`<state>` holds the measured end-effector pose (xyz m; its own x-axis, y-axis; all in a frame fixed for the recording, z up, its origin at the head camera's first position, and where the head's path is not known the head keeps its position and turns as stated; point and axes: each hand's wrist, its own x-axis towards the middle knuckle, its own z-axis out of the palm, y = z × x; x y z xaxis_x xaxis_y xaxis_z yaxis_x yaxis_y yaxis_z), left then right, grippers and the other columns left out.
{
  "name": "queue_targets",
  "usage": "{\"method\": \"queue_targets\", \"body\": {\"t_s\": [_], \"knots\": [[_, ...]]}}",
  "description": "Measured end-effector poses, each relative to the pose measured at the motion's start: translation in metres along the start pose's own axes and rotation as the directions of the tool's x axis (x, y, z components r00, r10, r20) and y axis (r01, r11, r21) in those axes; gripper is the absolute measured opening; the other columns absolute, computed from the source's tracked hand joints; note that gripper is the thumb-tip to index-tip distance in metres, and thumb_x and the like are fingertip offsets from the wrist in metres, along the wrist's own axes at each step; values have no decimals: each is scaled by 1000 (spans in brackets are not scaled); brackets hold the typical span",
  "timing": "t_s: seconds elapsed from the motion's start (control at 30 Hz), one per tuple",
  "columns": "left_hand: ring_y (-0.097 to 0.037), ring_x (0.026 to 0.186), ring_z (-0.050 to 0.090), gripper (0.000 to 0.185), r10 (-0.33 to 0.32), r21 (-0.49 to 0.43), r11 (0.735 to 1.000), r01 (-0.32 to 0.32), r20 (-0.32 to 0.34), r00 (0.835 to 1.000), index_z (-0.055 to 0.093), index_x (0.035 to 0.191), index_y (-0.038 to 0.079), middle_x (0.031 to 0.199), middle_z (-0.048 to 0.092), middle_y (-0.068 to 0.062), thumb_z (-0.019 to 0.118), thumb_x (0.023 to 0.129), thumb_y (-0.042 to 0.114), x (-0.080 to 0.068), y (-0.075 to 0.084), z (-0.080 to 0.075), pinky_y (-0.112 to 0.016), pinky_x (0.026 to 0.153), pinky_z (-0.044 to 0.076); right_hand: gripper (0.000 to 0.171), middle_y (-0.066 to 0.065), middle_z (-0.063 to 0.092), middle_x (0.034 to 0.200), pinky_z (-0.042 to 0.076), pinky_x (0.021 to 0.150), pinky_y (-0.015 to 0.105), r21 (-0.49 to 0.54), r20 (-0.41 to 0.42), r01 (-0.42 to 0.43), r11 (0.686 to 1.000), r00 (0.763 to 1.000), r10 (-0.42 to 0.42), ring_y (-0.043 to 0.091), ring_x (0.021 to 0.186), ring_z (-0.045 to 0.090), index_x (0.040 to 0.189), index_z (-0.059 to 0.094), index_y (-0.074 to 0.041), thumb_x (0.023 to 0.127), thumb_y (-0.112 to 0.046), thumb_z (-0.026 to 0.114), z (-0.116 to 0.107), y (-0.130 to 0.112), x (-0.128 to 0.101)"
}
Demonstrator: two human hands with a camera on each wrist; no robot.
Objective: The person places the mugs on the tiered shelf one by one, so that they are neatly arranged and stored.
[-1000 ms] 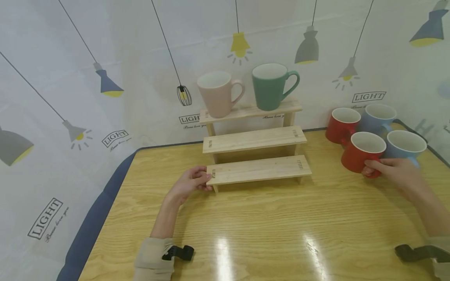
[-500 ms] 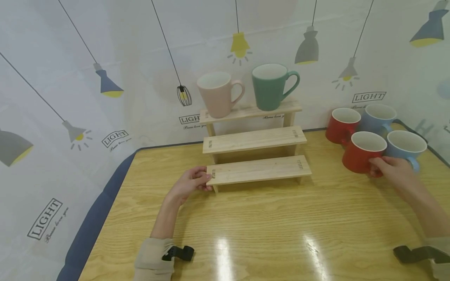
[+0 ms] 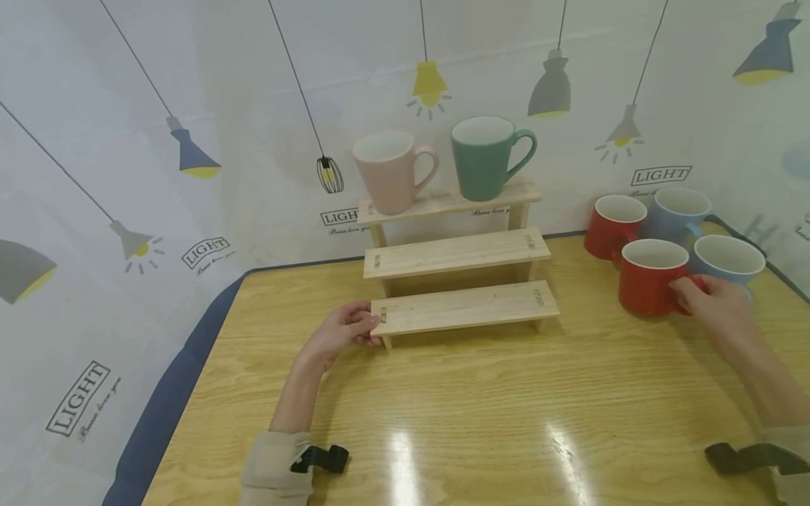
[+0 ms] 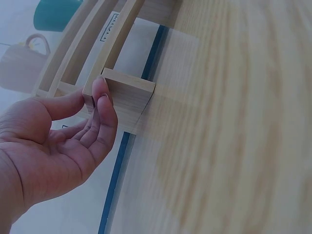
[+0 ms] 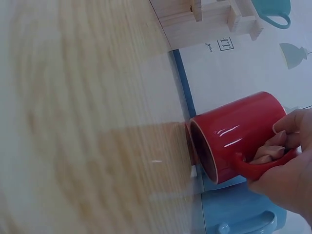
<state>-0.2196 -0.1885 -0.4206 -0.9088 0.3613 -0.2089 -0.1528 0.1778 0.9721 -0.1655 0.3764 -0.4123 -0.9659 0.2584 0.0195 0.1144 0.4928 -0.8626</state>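
Observation:
My left hand [image 3: 338,330] pinches the left end of the lowest step of a three-tier wooden stand [image 3: 468,309]; the left wrist view shows thumb and fingertips at that plank's corner. On the right, my right hand [image 3: 724,309] grips the handle of the nearer red mug [image 3: 652,277], fingers passed through it in the right wrist view. This mug is upright, its handle pointing right; its base looks just off or barely on the table, I cannot tell which. A pink mug [image 3: 386,176] and a green mug [image 3: 484,161] stand on the top tier.
Behind the held mug stands another red mug [image 3: 610,228]. Two light blue mugs, one at the back [image 3: 677,211] and one nearer [image 3: 728,256], are close on its right. A printed curtain [image 3: 253,105] hangs behind the wooden table [image 3: 474,400].
The nearer red mug has turned so its handle swings from the front toward the right, and my right hand has shifted slightly right with it. My left hand keeps its hold on the stand.

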Motion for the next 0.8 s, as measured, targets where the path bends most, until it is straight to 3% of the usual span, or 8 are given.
{"method": "queue_targets", "body": {"t_s": [0.1, 0.3, 0.4, 0.5, 0.8], "knots": [[-14, 78, 67, 57, -5, 0, 1000, 5, 0, 1000, 27, 149, -14, 106, 60, -11, 55, 105, 8, 0, -1, 0, -27, 79, 57, 41, -12, 60, 65, 45, 60, 7, 6, -30, 19, 1000, 999, -19, -4, 68, 53, 82, 64, 2, 102, -33, 54, 1, -1, -2], [-13, 78, 67, 58, -7, -1, 1000, 7, 1, 1000, 25, 150, -14, 107, 60, -13, 55, 105, 8, 1, 0, 0, -26, 77, 57, 33, -12, 55, 57, 39, 51, 18, 147, -137, 66, 987, 989, -46, 5, 63, 46, 67, 61, -12, 98, -21, 56, 0, -14, -7], [-13, 78, 67, 59, -7, 1, 1000, 7, 3, 1000, 24, 151, -14, 107, 59, -13, 55, 105, 9, 0, 1, 0, -26, 77, 57, 34, -10, 54, 54, 40, 52, 14, 194, -166, 84, 978, 985, -51, 4, 61, 48, 63, 61, -11, 97, -18, 57, -1, -25, -10], [-13, 78, 67, 59, -5, -1, 1000, 5, 5, 1000, 24, 151, -14, 108, 59, -13, 55, 105, 9, 0, 1, 0, -26, 77, 57, 36, -9, 57, 55, 45, 61, 6, 221, -165, 103, 970, 984, -67, -1, 63, 54, 62, 60, -6, 97, -14, 56, -2, -36, -13], [-13, 78, 67, 59, -6, -2, 1000, 6, 3, 1000, 23, 151, -14, 110, 59, -15, 54, 105, 8, 0, 1, 0, -26, 77, 57, 34, -13, 67, 65, 47, 69, 5, 259, -121, 116, 959, 989, -87, -8, 72, 66, 65, 56, 2, 98, -8, 53, 0, -65, -20]]}}
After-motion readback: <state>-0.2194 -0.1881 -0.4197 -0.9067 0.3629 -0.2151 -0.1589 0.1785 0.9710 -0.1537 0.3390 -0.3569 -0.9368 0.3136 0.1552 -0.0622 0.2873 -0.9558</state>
